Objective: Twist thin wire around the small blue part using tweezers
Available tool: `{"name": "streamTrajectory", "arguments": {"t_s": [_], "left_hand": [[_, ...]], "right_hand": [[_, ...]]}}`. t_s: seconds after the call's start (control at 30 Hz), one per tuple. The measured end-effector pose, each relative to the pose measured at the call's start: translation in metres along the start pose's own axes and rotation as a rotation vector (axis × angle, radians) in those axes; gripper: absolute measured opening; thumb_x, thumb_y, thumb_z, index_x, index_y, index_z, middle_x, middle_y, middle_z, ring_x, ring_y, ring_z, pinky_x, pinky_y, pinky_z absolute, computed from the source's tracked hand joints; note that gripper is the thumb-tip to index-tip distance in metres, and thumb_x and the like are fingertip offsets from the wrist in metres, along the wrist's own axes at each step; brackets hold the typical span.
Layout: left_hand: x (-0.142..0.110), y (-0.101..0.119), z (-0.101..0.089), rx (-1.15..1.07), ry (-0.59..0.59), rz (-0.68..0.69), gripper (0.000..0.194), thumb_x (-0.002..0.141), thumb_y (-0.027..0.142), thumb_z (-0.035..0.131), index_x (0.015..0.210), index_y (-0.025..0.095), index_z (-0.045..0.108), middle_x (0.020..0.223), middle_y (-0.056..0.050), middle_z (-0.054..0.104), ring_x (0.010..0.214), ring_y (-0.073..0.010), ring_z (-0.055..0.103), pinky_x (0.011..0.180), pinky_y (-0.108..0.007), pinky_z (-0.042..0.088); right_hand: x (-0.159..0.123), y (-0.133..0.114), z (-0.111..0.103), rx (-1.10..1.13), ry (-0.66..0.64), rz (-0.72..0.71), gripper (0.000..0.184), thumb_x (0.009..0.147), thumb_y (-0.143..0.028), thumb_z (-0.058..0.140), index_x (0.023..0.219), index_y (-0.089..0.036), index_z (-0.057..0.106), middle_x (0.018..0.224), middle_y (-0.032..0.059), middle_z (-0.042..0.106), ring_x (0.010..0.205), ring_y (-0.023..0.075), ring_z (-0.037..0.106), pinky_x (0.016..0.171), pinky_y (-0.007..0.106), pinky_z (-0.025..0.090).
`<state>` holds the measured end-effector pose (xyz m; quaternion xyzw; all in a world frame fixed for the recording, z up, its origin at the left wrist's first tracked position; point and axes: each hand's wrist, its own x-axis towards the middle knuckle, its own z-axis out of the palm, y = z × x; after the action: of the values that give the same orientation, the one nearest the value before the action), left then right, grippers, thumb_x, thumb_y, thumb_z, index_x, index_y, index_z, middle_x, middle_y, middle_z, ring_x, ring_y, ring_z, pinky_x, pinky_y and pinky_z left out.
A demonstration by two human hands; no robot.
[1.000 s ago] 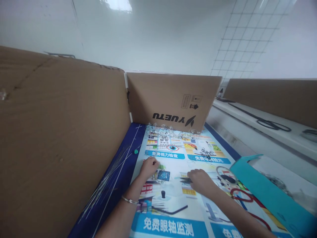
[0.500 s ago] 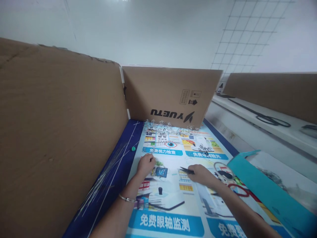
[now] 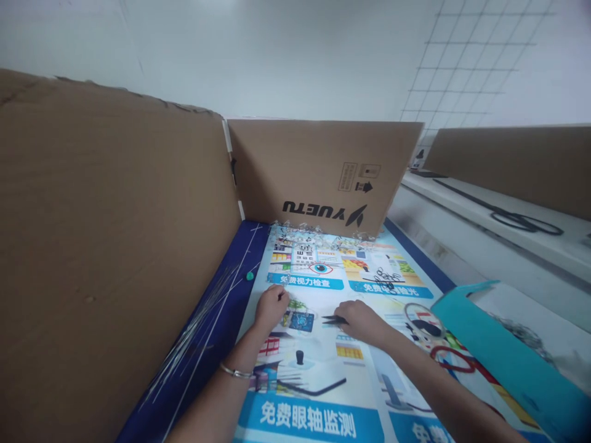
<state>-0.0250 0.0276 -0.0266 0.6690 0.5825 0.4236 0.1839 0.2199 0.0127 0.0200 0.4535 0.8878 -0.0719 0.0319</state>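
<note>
My left hand (image 3: 271, 306) is closed in a pinch above the printed sheet (image 3: 318, 363). What its fingertips hold is too small to make out. To its right, my right hand (image 3: 364, 321) is wrapped round small pliers (image 3: 335, 320), whose dark pointed jaws face left toward my left hand. The jaws look slightly apart, with a gap between them and my left fingers. The handles are hidden in my palm. Thin wire lengths (image 3: 194, 329) lie in a bundle on the blue border left of my left hand, near a small green lump (image 3: 250, 276).
Cardboard panels (image 3: 318, 166) wall off the back and left. Small clear pieces (image 3: 318, 237) lie along the back panel. Dark rings (image 3: 385, 280) lie at the right rear. A teal box (image 3: 503, 351) holding tangled wire stands right. Scissors (image 3: 521, 220) rest on a white ledge.
My right hand has moved left with the pliers, closer to my left hand. My left hand stays nearly where it was. The view has shifted slightly.
</note>
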Motion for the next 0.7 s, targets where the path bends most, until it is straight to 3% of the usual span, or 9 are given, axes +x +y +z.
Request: {"name": "streamTrajectory", "arguments": {"t_s": [0.13, 0.3, 0.47, 0.7], "left_hand": [[0.000, 0.001, 0.000, -0.017, 0.013, -0.009, 0.019, 0.071, 0.017, 0.045, 0.053, 0.017, 0.049, 0.057, 0.003, 0.048, 0.058, -0.0101, 0.046, 0.057, -0.020, 0.031], [-0.001, 0.005, -0.001, -0.063, 0.013, -0.025, 0.019, 0.071, 0.018, 0.044, 0.052, 0.017, 0.047, 0.056, 0.003, 0.048, 0.058, -0.0104, 0.046, 0.058, -0.020, 0.032], [-0.001, 0.010, -0.001, -0.134, 0.003, -0.071, 0.016, 0.071, 0.018, 0.044, 0.055, 0.017, 0.049, 0.057, 0.003, 0.050, 0.059, -0.0105, 0.047, 0.058, -0.019, 0.034], [-0.003, 0.012, 0.003, -0.241, -0.012, -0.128, 0.018, 0.074, 0.022, 0.043, 0.058, 0.016, 0.049, 0.057, 0.003, 0.052, 0.057, -0.0107, 0.049, 0.056, -0.019, 0.036]], "right_hand": [[0.006, 0.002, 0.001, 0.006, -0.034, -0.018, 0.019, 0.069, -0.015, 0.047, 0.081, -0.016, 0.062, 0.085, 0.0095, 0.065, 0.078, 0.0219, 0.059, 0.064, 0.027, 0.036], [0.005, 0.005, -0.001, 0.082, -0.035, -0.002, 0.024, 0.071, -0.014, 0.044, 0.087, -0.019, 0.062, 0.086, 0.0059, 0.064, 0.080, 0.0187, 0.058, 0.065, 0.024, 0.036], [0.004, 0.002, -0.011, 0.271, 0.047, 0.082, 0.020, 0.076, -0.018, 0.043, 0.082, -0.017, 0.062, 0.083, 0.0064, 0.063, 0.075, 0.0170, 0.056, 0.064, 0.023, 0.036], [0.020, -0.019, -0.036, 0.453, 0.184, 0.014, 0.027, 0.081, -0.036, 0.043, 0.066, -0.019, 0.057, 0.065, 0.0003, 0.057, 0.057, 0.0126, 0.050, 0.051, 0.022, 0.032]]}}
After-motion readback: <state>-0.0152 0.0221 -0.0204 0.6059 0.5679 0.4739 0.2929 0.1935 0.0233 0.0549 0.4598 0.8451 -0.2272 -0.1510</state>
